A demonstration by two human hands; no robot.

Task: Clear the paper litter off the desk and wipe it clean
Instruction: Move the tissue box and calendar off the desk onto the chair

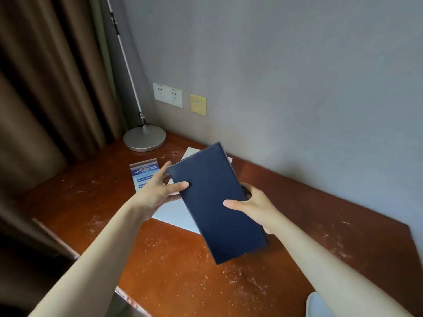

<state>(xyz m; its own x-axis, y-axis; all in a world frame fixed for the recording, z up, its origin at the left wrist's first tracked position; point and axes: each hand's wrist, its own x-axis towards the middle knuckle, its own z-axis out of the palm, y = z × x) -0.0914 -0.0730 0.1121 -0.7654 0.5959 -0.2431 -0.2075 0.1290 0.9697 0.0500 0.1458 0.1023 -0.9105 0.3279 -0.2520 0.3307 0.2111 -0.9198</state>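
Both my hands grip the dark blue folder [217, 202] above the desk [174, 271]: left hand [158, 193] and right hand [254, 204] each have the thumb on top, fingers curled beneath.

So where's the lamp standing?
In the head view, the lamp stands at the desk's far left corner, beside the curtain, below the wall sockets.

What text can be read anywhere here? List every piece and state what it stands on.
Blue and white printed leaflet on the reddish-brown wooden desk: lines of print, too blurred to read.
Yellow wall plate: small label, too small to read.
White double wall socket: no legible text.
Dark blue rectangular folder: no text.
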